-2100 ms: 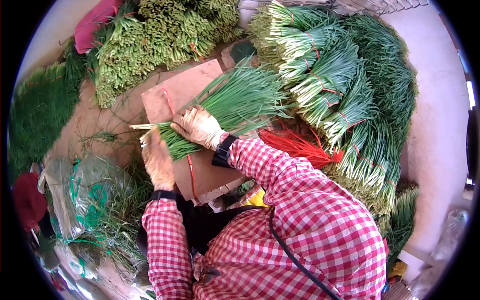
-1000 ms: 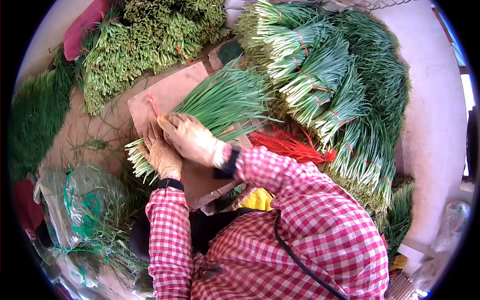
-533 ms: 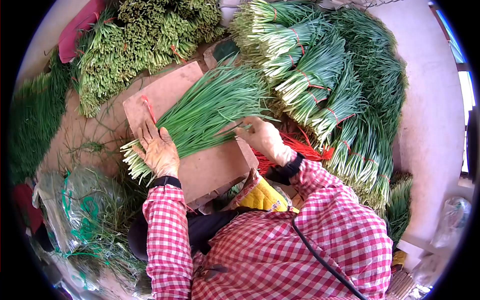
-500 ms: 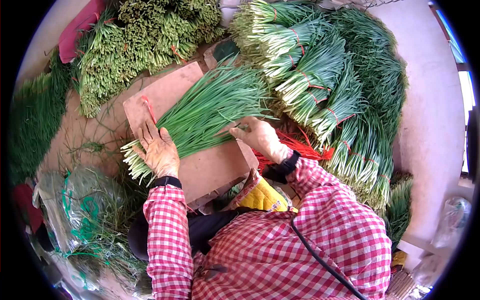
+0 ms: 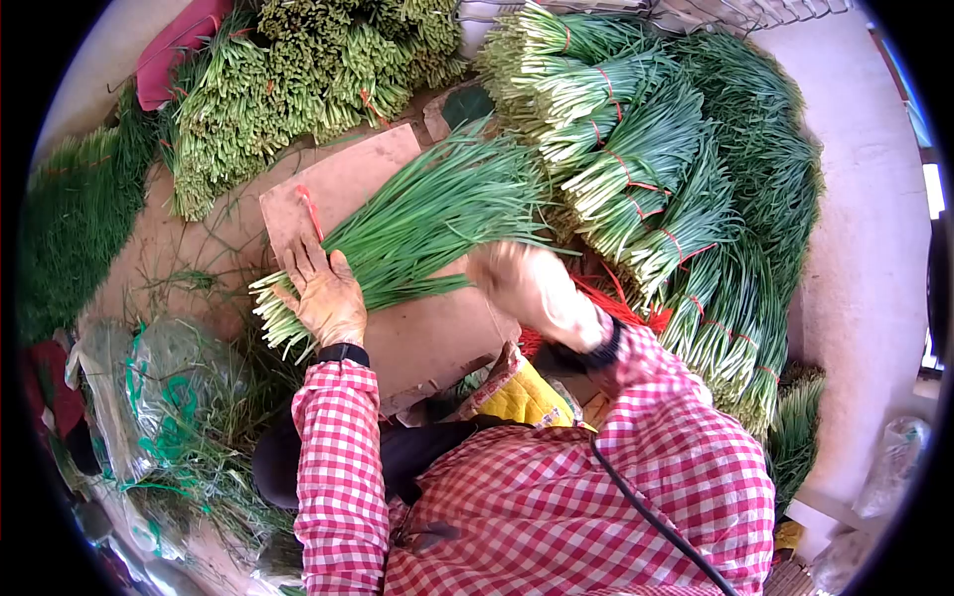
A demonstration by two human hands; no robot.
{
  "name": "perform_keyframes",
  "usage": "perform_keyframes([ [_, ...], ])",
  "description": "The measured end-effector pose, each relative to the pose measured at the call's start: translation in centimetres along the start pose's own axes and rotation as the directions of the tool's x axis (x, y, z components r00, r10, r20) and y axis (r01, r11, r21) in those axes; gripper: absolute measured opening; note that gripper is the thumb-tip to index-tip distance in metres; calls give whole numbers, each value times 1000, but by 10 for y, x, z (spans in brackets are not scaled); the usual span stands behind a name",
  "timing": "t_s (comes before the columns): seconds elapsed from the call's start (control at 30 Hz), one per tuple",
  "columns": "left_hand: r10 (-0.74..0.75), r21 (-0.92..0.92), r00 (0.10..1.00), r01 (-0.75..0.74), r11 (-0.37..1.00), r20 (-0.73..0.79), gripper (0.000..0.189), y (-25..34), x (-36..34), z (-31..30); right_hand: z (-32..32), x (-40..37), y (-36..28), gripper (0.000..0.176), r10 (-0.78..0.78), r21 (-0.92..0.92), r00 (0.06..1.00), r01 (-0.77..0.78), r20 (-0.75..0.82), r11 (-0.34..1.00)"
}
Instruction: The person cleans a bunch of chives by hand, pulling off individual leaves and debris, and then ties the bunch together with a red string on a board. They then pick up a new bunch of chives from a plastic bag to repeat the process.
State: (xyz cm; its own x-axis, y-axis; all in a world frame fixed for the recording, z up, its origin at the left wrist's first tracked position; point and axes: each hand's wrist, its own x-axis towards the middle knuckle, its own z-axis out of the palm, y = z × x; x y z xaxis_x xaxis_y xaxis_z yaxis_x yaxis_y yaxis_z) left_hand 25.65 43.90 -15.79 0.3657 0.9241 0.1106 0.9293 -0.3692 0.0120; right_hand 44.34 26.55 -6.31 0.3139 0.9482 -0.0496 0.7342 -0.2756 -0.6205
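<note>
A loose bunch of garlic chives lies slantwise across a flat brown board, its pale stem ends at the left and its green leaves fanning up to the right. My left hand rests on the stem end with its fingers stretched out. Just beyond those fingertips, a red tie lies on the board. My right hand is smeared by motion beside the lower edge of the leaves, so its fingers cannot be made out. Red strips lie just beyond it.
Tied chive bundles are heaped at the right. Thicker green stalks are piled at the back left. Clear plastic bags and loose trimmings lie at the lower left. A yellow quilted cloth sits near my body.
My right hand has turned and blurred beside the leaves. My left hand stays on the stems. The whole view has shifted slightly.
</note>
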Motion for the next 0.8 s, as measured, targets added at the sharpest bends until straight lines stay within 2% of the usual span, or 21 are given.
perform_keyframes([
  [0.03,1,18,1000,-1,1000,-23,53,1,-1,0,-2,20,-3,26,149,-48,989,-150,-12,988],
  [0.07,4,37,999,-2,999,-46,51,1,-2,1,7,33,5,32,89,-125,990,-103,-110,987],
  [0.17,13,29,997,-11,1000,-77,50,1,-1,0,43,60,27,35,-156,-203,961,110,-229,973],
  [0.2,11,12,997,-10,1000,-78,50,1,-2,1,52,63,30,32,-130,-170,976,100,-174,980],
  [0.23,11,20,999,-11,1000,-42,52,1,-1,2,44,60,21,29,0,41,998,3,-64,999],
  [0.3,8,39,999,-9,999,34,56,-1,0,1,20,41,-10,24,183,404,957,-263,226,876],
  [0.33,1,26,1000,-1,1000,31,56,0,1,-1,16,21,-12,20,7,585,943,-212,333,783],
  [0.37,2,35,999,-3,999,33,56,0,1,2,9,2,-12,18,-184,742,902,-191,391,642],
  [0.4,5,44,999,-6,999,34,56,-1,1,4,-7,-4,-21,19,-288,670,725,-311,626,674],
  [0.43,9,50,999,-10,999,32,56,-2,1,6,-21,-9,-29,20,-366,569,480,-399,798,719],
  [0.47,11,20,1000,-11,1000,20,56,-4,1,9,-19,-16,-22,23,-320,508,428,-453,845,733],
  [0.5,13,22,1000,-13,1000,13,56,-4,1,10,13,-29,7,28,-200,559,757,-250,622,790],
  [0.53,13,25,1000,-13,1000,5,56,-4,1,10,46,-42,37,34,-46,446,955,-94,292,890],
  [0.57,13,29,1000,-13,1000,-3,56,-3,0,9,12,-10,26,42,258,291,864,-405,433,867],
  [0.63,9,41,1000,-9,999,10,56,-3,-1,8,24,8,47,51,414,529,865,-500,283,685],
  [0.77,-11,83,1000,9,996,26,53,0,1,3,35,35,35,41,530,669,786,-583,320,461],
  [0.8,0,85,1000,-1,996,5,53,-2,1,6,44,34,43,32,467,747,822,-526,325,406],
])
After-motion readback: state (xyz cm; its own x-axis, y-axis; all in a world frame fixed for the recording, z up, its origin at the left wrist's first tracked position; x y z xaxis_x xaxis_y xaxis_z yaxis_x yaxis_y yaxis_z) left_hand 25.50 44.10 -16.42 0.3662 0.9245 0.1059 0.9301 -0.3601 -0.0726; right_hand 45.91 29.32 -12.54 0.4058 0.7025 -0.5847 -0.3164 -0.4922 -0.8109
